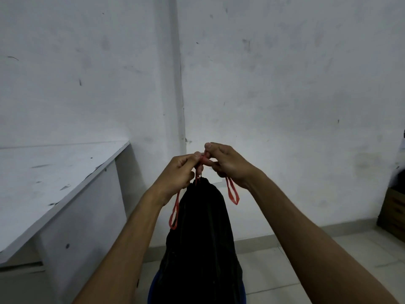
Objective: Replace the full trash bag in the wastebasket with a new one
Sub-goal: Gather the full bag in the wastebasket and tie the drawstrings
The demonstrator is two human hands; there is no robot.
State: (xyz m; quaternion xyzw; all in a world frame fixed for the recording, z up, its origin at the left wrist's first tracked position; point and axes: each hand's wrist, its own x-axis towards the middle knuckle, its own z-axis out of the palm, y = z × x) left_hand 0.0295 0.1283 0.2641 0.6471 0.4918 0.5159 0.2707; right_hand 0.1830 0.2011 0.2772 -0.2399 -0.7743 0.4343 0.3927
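Both hands are raised in front of the wall corner, meeting just above the gathered top of the black bag. The left hand has its fingers curled in, thumb and forefinger pinching the red drawstring where the two sides cross. The right hand does the same from the other side — thumb on top, fingers folded round the string — so the two sets of fingertips touch or nearly touch at the crossing.

Below each hand a red loop hangs free: one under the left hand, lying against the bag's left edge, and a shorter one under the right hand, apart from the bag. Short lengths of string run down from the pinch into the bag's cinched neck.

The bag hangs straight down between the forearms, narrow at the top and widening toward the near edge of the view. At its bottom a blue rim shows on both sides — the wastebasket, with the bag's lower part apparently within it.

To the left stands a white table, scuffed, against the wall. At the far right, a brown cabinet sits on the tiled floor.
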